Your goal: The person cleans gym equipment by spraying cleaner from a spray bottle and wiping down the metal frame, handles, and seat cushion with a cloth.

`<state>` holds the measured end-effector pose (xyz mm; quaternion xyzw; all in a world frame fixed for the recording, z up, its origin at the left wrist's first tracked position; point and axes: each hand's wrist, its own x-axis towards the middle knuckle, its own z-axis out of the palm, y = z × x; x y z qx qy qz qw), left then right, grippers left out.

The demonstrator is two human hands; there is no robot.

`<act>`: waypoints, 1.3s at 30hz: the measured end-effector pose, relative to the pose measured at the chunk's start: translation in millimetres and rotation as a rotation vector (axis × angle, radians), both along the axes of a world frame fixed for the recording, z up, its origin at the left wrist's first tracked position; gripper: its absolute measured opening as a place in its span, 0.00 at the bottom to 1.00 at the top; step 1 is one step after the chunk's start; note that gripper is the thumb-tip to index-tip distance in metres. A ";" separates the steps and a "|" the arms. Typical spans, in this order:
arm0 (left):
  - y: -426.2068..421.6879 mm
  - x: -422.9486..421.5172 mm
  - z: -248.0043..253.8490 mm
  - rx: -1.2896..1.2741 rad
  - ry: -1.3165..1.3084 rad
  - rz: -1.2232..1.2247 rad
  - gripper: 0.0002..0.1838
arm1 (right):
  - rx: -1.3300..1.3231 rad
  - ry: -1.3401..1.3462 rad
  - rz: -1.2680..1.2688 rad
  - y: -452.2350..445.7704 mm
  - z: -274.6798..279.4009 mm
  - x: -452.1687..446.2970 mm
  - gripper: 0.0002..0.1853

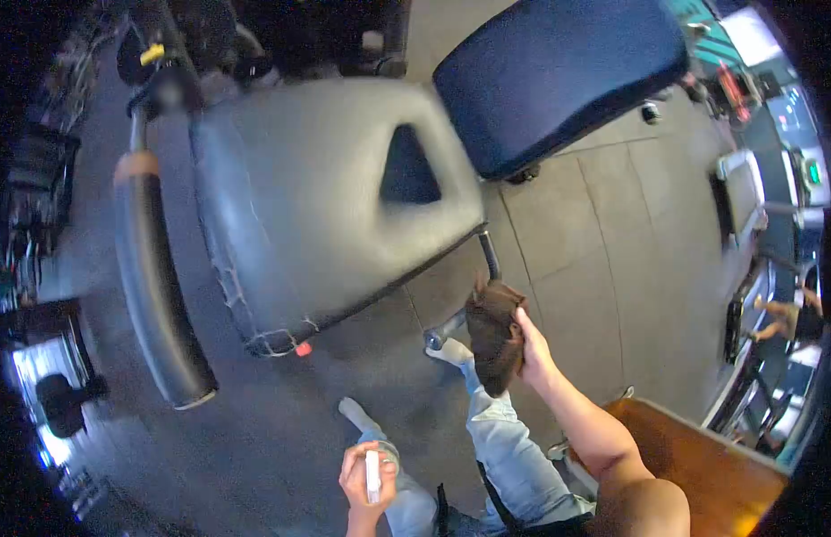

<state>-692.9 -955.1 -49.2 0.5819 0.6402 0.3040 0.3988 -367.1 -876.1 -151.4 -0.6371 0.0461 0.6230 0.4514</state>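
Low in the view, my left hand (364, 479) is wrapped round a narrow white object (373, 474); its exact kind is unclear. My right hand (534, 349) grips a crumpled dark brown cloth (494, 336), which hangs near a metal handle (447, 329) and below the corner of a padded bench section. That large grey-black pad (308, 197) has a triangular cutout and worn, cracked edges at its lower left. Both hands are apart from the pad.
A dark blue pad (563, 76) adjoins at the upper right. A long black foam roller (161, 286) stands at the left. An orange-brown panel (702, 465) is close by my right elbow. Gym machines line the right, where a person (791, 318) appears.
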 end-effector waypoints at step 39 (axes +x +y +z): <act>404.6 230.7 16.7 0.330 -0.294 -0.550 0.09 | 0.224 -1.777 -0.390 84.1 235.8 150.0 0.25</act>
